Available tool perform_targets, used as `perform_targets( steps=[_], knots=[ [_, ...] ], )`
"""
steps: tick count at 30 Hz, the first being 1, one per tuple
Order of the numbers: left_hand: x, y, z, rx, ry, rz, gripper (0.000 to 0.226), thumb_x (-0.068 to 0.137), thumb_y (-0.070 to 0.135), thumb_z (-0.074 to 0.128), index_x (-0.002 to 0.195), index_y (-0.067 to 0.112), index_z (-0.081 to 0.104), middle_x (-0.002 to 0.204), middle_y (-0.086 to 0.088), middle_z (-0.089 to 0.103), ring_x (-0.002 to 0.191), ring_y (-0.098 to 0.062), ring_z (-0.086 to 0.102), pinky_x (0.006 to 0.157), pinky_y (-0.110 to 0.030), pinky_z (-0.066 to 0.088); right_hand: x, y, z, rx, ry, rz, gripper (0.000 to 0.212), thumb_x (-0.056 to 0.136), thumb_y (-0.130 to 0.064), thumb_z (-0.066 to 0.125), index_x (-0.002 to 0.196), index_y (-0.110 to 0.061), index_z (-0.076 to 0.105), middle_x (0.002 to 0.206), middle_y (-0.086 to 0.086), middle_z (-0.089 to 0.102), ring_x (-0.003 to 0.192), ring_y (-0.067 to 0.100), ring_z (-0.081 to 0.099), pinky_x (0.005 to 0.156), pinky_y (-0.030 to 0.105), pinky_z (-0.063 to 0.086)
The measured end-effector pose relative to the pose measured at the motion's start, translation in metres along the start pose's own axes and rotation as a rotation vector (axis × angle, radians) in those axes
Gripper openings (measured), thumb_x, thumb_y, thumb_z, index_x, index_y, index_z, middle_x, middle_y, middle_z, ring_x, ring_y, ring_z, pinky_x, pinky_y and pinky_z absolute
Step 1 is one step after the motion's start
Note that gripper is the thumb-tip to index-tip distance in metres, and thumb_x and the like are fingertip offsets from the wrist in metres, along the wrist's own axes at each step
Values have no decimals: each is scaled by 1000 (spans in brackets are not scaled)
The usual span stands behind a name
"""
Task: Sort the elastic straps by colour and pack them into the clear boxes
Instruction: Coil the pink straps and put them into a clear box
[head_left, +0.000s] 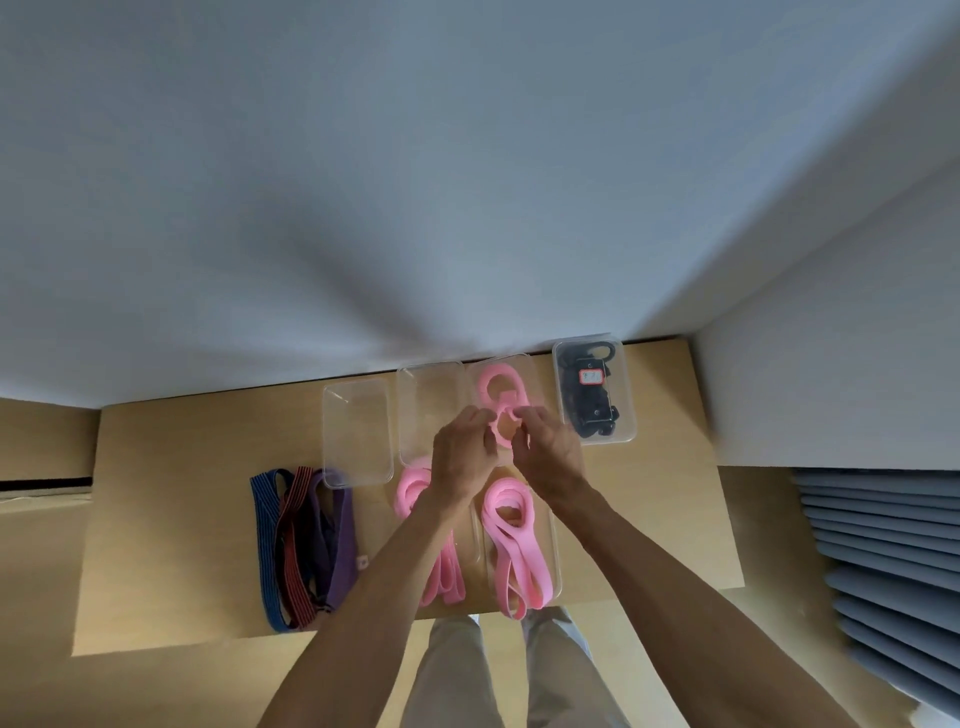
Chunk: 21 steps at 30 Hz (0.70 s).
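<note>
The pale wooden table stood against a grey wall. I had my left hand and right hand pinching a coiled pink elastic strap over the rear clear plastic box, presumably to keep the pinks together; the dark striped straps waited apart, leftward.

A red-bordered label on the black-strap box is too blurred to read.

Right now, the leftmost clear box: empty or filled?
Empty. The leftmost clear box shows only the table through its walls; no strap lies inside.
</note>
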<state>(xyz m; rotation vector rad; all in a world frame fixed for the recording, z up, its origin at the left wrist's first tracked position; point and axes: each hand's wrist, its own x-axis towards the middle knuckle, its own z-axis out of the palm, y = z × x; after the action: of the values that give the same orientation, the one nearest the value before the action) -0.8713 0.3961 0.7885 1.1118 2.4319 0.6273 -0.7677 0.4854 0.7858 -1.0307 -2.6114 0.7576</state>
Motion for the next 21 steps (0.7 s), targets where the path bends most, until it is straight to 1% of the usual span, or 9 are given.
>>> perform_targets(
  steps=[2, 3, 7, 9, 12, 14, 16, 18, 21],
  knots=[
    [-22, 2, 0, -33, -15, -84, 27, 90, -2, 54, 107, 5, 73, 100, -10, 73, 90, -29, 68, 78, -36, 50, -14, -3, -8, 19, -214, 64, 17, 87, -7, 63, 102, -7, 69, 85, 12, 73, 71, 35, 68, 62, 40, 56],
    [-32, 1, 2, -17, -47, -112, 25, 90, -1, 52, 105, 5, 72, 98, -10, 73, 90, -30, 68, 76, -34, 48, -21, -3, -10, 4, -338, 100, 19, 92, -14, 58, 108, -9, 68, 91, 11, 74, 80, 33, 69, 71, 38, 56],
    [-59, -4, 16, 124, -270, -237, 17, 94, 5, 52, 100, 3, 68, 98, -11, 70, 92, -29, 67, 75, -35, 50, -41, -4, -13, -117, -694, 210, 27, 91, -20, 58, 115, -10, 67, 108, 11, 71, 97, 29, 66, 86, 37, 54],
    [-63, -6, 24, 110, -316, -283, 18, 96, 8, 53, 99, 1, 69, 98, -13, 71, 91, -29, 68, 71, -31, 48, -46, -4, -11, -132, -775, 257, 28, 89, -26, 65, 114, -13, 67, 111, 8, 70, 100, 27, 65, 89, 37, 54],
    [-68, -8, 32, 19, -288, -335, 20, 99, 16, 55, 97, 3, 70, 92, -11, 72, 86, -26, 68, 66, -25, 44, -54, -1, 1, -58, -729, 367, 30, 91, -25, 64, 120, -16, 61, 118, 7, 66, 107, 25, 63, 91, 32, 52],
    [-69, -10, 36, -40, -249, -375, 18, 96, 15, 58, 90, 3, 70, 86, -12, 72, 80, -27, 68, 65, -29, 48, -62, -1, 11, 17, -658, 461, 41, 92, -26, 65, 127, -11, 51, 127, 11, 55, 114, 28, 56, 91, 32, 46],
    [-68, -12, 41, -95, -226, -395, 17, 92, 11, 62, 80, 0, 66, 78, -14, 70, 70, -26, 63, 59, -31, 47, -71, -2, 19, 88, -588, 563, 47, 92, -30, 68, 131, -10, 49, 131, 13, 48, 113, 28, 52, 90, 31, 43],
    [-68, -11, 42, -156, -219, -401, 14, 88, 8, 64, 77, -1, 63, 74, -14, 68, 66, -25, 60, 56, -30, 42, -78, -2, 23, 48, -507, 599, 41, 90, -32, 71, 121, -11, 55, 121, 10, 53, 99, 26, 58, 80, 29, 45],
    [-71, -13, 39, -256, -215, -368, 6, 85, 8, 67, 87, 2, 69, 81, -9, 71, 74, -22, 65, 67, -35, 52, -86, -2, 24, 92, -327, 650, 25, 85, -21, 73, 100, -7, 58, 93, 9, 65, 78, 30, 62, 65, 33, 46]
  ],
)
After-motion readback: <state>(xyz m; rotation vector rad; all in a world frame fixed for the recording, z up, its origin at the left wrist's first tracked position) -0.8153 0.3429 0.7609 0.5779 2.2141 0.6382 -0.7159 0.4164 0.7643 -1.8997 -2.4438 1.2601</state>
